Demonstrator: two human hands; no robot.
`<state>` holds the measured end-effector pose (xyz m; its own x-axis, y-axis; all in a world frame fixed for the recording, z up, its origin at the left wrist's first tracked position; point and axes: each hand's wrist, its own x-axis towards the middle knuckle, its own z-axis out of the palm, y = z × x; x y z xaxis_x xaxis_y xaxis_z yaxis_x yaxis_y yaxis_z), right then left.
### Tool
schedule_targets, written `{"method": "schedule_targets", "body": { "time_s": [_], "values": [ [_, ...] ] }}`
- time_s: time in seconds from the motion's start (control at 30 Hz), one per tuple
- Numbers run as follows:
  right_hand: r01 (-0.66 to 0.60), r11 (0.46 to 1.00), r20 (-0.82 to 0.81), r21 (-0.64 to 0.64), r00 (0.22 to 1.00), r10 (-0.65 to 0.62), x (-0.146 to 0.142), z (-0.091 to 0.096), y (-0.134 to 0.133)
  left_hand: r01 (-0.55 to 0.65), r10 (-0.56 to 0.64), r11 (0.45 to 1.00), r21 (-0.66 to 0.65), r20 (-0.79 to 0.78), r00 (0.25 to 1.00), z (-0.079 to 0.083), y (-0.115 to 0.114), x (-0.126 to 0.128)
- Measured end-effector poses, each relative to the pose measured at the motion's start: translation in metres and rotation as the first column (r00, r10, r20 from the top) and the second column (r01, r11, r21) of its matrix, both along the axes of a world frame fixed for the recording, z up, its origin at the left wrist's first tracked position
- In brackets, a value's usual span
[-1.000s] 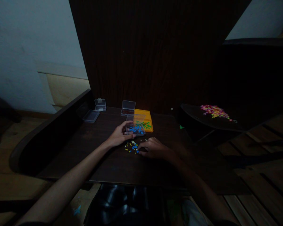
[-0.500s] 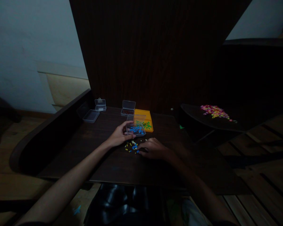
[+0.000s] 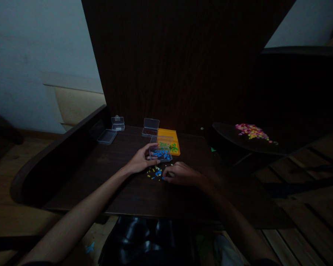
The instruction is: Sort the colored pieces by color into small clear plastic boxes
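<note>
While the right hand stays at the right edge of the mixed pile of small pieces, the clear plastic box shifts slightly toward the person compared with half a second ago. The left hand grasps this box by its left side, thumb at the near wall and fingers around the far corner. The box is open, with blue pieces spread inside.

The right hand is curled, thumb and forefinger drawn close together beside a blue piece. Whether that piece is pinched or only touched cannot be determined.

The pile lies on the bench, just in front of the box, and contains yellow, whitish and blue pieces. The change is minor: blue pieces remain divided between box and pile, and no transfer can be confirmed over this interval.

The orange box, holding green pieces, stands directly behind the clear box. To its left is a small hinged box containing dark reddish pieces. Both retain their positions; the left hand's box is the only container displaced.
</note>
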<state>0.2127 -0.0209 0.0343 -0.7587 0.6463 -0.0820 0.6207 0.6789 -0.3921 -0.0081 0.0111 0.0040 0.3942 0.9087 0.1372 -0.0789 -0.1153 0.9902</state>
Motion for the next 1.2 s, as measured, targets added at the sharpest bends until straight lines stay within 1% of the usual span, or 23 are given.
{"method": "schedule_targets", "body": {
  "time_s": [0.07,0.13,0.23,0.33,0.43,0.57,0.7,0.87,0.97,1.07,1.2],
  "values": [
    [0.019,1.0,-0.098,-0.005,0.995,-0.02,0.003,0.008,0.004,0.007,-0.007,1.0,0.011,-0.004,1.0,0.0,0.0,0.0],
    [0.049,0.998,-0.189,0.032,0.981,-0.042,0.006,0.015,0.011,0.018,-0.018,1.0,0.008,-0.013,1.0,0.0,0.0,0.001],
    [0.117,0.989,-0.245,0.086,0.965,-0.093,0.007,0.025,0.024,0.024,-0.024,1.0,0.004,-0.038,0.999,0.001,-0.001,0.001],
    [0.162,0.98,-0.215,0.115,0.967,-0.135,0.004,0.03,0.035,0.043,-0.043,0.999,-0.004,-0.04,0.998,0.001,-0.001,0.001],
    [0.193,0.972,-0.123,0.135,0.977,-0.177,-0.003,0.032,0.041,0.072,-0.072,0.997,-0.019,-0.015,0.997,0.001,-0.001,0.001],
    [0.184,0.973,-0.01,0.141,0.983,-0.184,-0.01,0.032,0.043,0.078,-0.078,0.997,-0.015,-0.009,0.997,0.001,-0.002,0.002],
    [0.184,0.973,0.059,0.137,0.979,-0.194,-0.015,0.033,0.043,0.077,-0.077,0.997,-0.003,-0.018,0.997,0.002,-0.003,0.002],
    [0.222,0.954,0.073,0.203,0.968,-0.241,-0.017,0.034,0.042,0.072,-0.073,0.997,-0.006,-0.03,0.997,0.002,-0.004,0.002],
    [0.24,0.946,0.053,0.217,0.965,-0.257,-0.016,0.035,0.041,0.074,-0.074,0.997,-0.003,-0.025,0.997,0.001,-0.003,0.002],
    [0.232,0.947,0.027,0.221,0.969,-0.244,-0.015,0.037,0.04,0.067,-0.067,0.998,0.008,-0.028,0.997,0.001,-0.003,0.002],
    [0.202,0.951,0.036,0.234,0.976,-0.216,-0.016,0.035,0.04,0.079,-0.079,0.997,0.006,0.003,0.997,0.002,-0.003,0.002]
  ]
}}
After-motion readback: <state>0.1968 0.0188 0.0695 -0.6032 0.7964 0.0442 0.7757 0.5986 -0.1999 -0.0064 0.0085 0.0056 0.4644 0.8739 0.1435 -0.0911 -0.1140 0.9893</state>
